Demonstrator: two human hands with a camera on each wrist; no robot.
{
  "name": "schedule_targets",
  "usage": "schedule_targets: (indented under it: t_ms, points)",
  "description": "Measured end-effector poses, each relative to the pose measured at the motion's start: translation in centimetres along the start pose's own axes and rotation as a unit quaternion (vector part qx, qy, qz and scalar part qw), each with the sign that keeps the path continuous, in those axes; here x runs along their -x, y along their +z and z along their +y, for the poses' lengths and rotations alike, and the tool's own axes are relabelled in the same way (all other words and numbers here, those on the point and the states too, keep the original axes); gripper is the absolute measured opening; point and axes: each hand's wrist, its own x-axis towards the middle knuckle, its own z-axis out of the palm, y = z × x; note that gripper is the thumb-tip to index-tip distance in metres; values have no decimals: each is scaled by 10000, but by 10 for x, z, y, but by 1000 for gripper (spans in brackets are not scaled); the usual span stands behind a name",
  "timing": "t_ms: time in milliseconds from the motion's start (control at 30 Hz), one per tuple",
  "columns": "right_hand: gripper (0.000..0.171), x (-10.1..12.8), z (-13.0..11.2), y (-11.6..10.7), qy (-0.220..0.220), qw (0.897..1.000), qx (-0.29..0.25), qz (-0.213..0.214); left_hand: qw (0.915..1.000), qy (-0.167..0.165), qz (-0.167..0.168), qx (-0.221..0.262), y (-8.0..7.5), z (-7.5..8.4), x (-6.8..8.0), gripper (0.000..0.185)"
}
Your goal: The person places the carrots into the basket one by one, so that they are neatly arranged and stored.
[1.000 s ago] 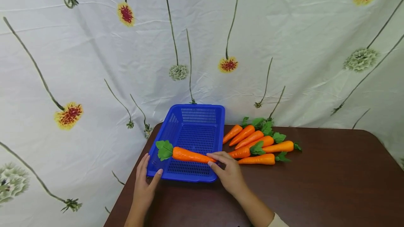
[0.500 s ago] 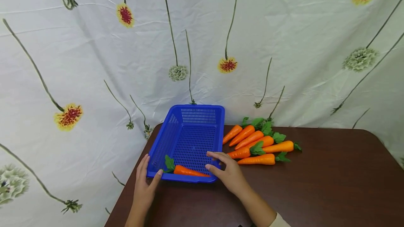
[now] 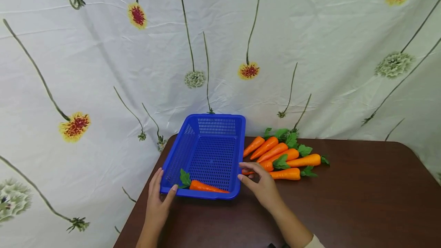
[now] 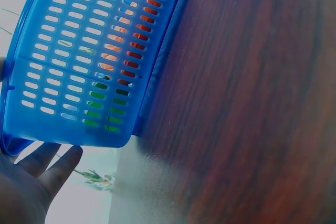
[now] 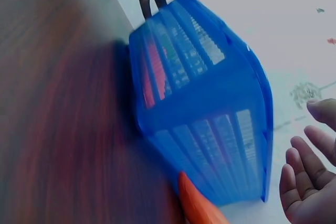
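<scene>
A blue plastic basket (image 3: 213, 152) stands on the table in the head view. One toy carrot (image 3: 206, 186) with green leaves lies inside along its near wall; in the left wrist view its orange and green show through the slots. My left hand (image 3: 156, 200) holds the basket's near left corner, thumb at the front rim and fingers along the left side. My right hand (image 3: 262, 186) is just outside the right rim, thumb and fingers apart, with nothing between them. Behind its fingers, several toy carrots (image 3: 272, 150) lie in a pile beside the basket, partly covered by the hand.
The dark brown wooden table (image 3: 361, 194) runs on to the right and toward me. A white cloth with printed flowers (image 3: 310, 49) hangs right behind the table. At the bottom edge a small black object (image 3: 271, 245) shows by the right forearm.
The right hand has let go of a toy carrot, which dropped to the basket's near side. That hand then moved right, past the rim. The left hand has stayed put.
</scene>
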Motion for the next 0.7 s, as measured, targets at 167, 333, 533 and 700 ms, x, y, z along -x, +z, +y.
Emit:
schedule_targets:
  t_ms: [167,333,533,700]
  points:
    - [35,-2,-1,-19,317,9994,128,103,10000,23,20,-22,0,1,0,74]
    - [36,-4,2,-41,544,9980,178,262,10000,-41,28,-63,0,1,0,74]
    - [42,-3,9,-67,821,9950,367,445,10000,-41,-1,-12,0,1,1,74]
    - [49,-2,16,-86,1072,9913,451,623,10000,22,12,-20,-1,2,1,73]
